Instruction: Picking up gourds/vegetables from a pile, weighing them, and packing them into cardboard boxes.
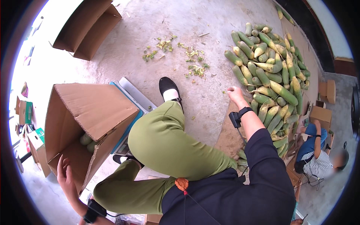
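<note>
My left hand [66, 177] is beside the lower rim of an open cardboard box [98, 107], fingers apart and nothing in them. Whether it touches the cardboard I cannot tell. Inside the box lie a couple of green radishes [85, 139], partly hidden by its wall. The box sits tilted towards me on a platform scale [139, 92] with a blue edge. My right hand [236, 95] is above the floor at the near left side of a big heap of green radishes [267, 73]. Its fingers are curled in, no object shows, and the inside of the hand is hidden.
Another open cardboard box [87, 26] is at the upper left. Leaf scraps [194, 60] litter the concrete floor. Flat cardboard [232, 132] lies under the heap. At the right a seated co-worker [315, 160] is beside a cardboard box [320, 116]. More cartons [38, 146] are at the far left.
</note>
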`<state>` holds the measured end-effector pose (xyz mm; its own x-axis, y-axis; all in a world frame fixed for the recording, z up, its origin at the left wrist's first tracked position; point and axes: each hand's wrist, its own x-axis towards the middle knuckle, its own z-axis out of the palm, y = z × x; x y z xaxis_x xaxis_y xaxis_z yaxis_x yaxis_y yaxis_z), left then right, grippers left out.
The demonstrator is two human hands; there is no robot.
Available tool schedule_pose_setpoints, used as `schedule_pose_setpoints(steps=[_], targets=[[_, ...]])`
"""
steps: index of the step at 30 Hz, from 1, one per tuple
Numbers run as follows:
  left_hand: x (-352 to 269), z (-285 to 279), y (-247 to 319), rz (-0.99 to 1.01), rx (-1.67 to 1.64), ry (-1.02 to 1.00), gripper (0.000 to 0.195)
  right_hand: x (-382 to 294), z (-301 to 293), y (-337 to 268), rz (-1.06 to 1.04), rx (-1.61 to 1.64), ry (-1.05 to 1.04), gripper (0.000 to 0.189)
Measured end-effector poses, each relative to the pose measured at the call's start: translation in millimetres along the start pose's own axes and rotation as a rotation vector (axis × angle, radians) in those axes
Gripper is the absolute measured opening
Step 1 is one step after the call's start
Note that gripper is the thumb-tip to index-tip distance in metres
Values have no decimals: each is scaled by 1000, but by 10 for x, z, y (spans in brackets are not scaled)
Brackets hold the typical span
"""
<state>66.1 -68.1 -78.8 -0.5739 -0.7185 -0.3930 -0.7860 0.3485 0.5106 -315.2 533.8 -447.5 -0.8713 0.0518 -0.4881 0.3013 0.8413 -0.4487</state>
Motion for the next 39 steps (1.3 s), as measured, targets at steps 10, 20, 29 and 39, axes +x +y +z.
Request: schedule_pose_setpoints(steps=[10,20,29,39], targets=[[-446,651,321,107,-30,553,32,362,-536,818,547,915,245,26],[-449,624,358,76,87,595,31,644,-516,815,530,1163,279,44],[-382,672,369,106,-29,577,31,585,-517,762,313,809,626,25],[-418,663,439,153,-154,474,26,7,-1042,-1099,-469,630,266,6]])
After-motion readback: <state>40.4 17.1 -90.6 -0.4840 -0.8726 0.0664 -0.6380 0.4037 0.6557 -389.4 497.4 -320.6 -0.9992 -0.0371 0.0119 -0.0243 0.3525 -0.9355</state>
